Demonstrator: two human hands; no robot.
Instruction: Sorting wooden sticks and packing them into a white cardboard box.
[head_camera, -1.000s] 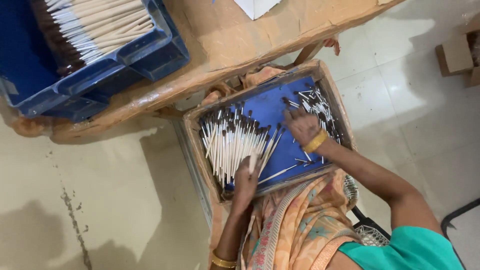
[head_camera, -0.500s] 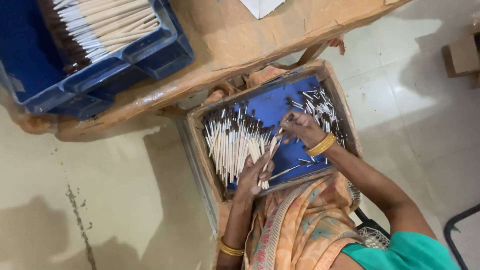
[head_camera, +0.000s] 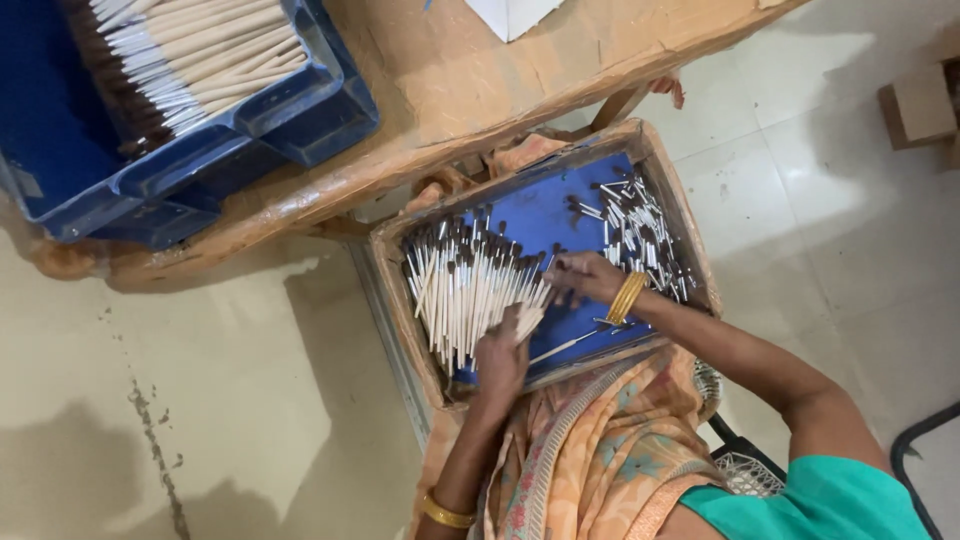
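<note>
A shallow wooden tray (head_camera: 697, 262) with a blue floor lies on my lap. A fanned bunch of white sticks with dark brown tips (head_camera: 462, 290) fills its left half. My left hand (head_camera: 500, 356) grips the near ends of that bunch. My right hand (head_camera: 586, 277), with a gold bangle on the wrist, is at the bunch's right edge, its fingers pinched on a few sticks. Behind it, a loose pile of shorter sticks (head_camera: 640, 232) lies along the tray's right side. One single stick (head_camera: 566, 346) lies on the blue floor near the front rim.
A wooden table (head_camera: 520, 90) stands beyond the tray, with a blue crate (head_camera: 300, 110) full of the same white sticks and a white sheet (head_camera: 515, 12) on it. A cardboard box (head_camera: 915, 105) sits on the tiled floor at right. A black frame (head_camera: 925, 440) shows at lower right.
My right hand has moved left from the loose pile to the edge of the bunch. My left hand has shifted a little along the bunch's near ends.
</note>
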